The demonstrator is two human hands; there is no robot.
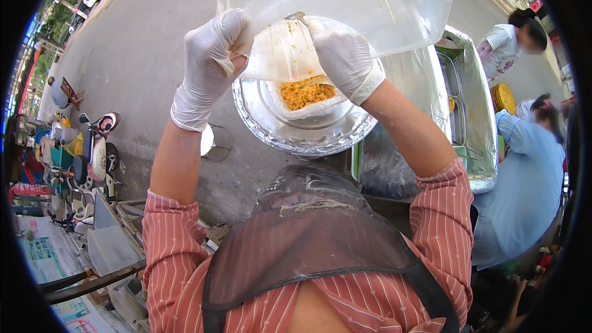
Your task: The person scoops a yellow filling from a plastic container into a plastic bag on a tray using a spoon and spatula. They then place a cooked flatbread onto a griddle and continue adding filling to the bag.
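Observation:
My left hand (215,51), in a white disposable glove, grips the near left edge of a large translucent plastic box (342,4). The box is tilted towards me, with orange bits stuck inside its lower part. In my gloved right hand (344,58) is a metal spoon-like utensil (296,17), its curved end against the box. Below the box's lip sits a plastic-lined tub (300,114) of orange chopped food (305,96). Metal also shows in the food, but I cannot tell whether it belongs to the held utensil. The tub rests on a round foil-covered surface (268,127).
A foil-lined box (483,148) with metal trays (458,120) stands at the right. Beyond it are a person in a light blue smock (522,180) and another in a white shirt (504,51). A parked scooter (97,157) is at the left, near a folding metal frame (125,226).

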